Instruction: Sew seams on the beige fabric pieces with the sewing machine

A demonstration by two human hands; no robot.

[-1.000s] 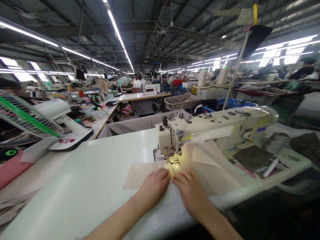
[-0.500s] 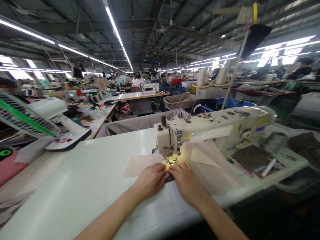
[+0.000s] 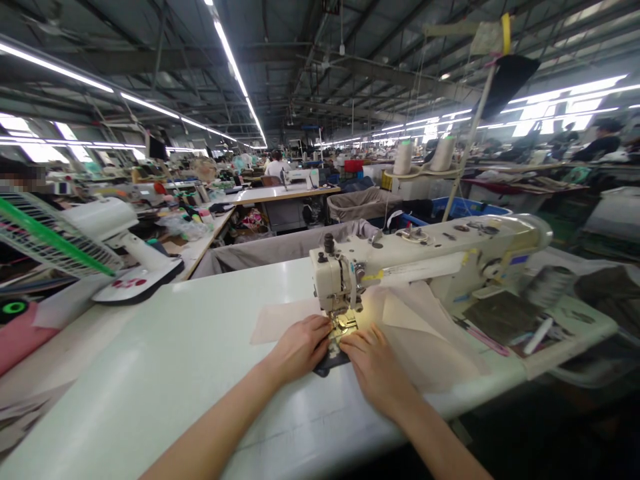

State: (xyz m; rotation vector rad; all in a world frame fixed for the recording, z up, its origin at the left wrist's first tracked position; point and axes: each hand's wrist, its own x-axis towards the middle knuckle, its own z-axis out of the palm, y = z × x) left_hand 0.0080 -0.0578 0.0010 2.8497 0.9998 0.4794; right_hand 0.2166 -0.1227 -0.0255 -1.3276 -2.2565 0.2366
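Observation:
A cream sewing machine [image 3: 430, 257] stands on a white table [image 3: 165, 373], its lit needle head [image 3: 343, 293] over a thin beige fabric piece [image 3: 280, 319]. My left hand [image 3: 299, 347] lies flat on the fabric just left of the presser foot, fingers together and stretched forward. My right hand [image 3: 373, 360] lies flat on the fabric just right of the foot. A small dark piece [image 3: 330, 363] shows between the two hands at the near edge of the fabric. More beige fabric [image 3: 430, 347] spreads under the machine arm to the right.
A white desk fan [image 3: 95, 243] stands at the table's far left. Two thread cones [image 3: 423, 155] sit on a stand behind the machine. A grey cloth bin [image 3: 280, 247] runs along the table's far edge. Dark items and a pen [image 3: 537, 335] lie right of the machine. People work at distant tables.
Both hands have slid forward toward the presser foot, pushing the beige fabric under the needle. A dark piece has come into sight between them at the near edge.

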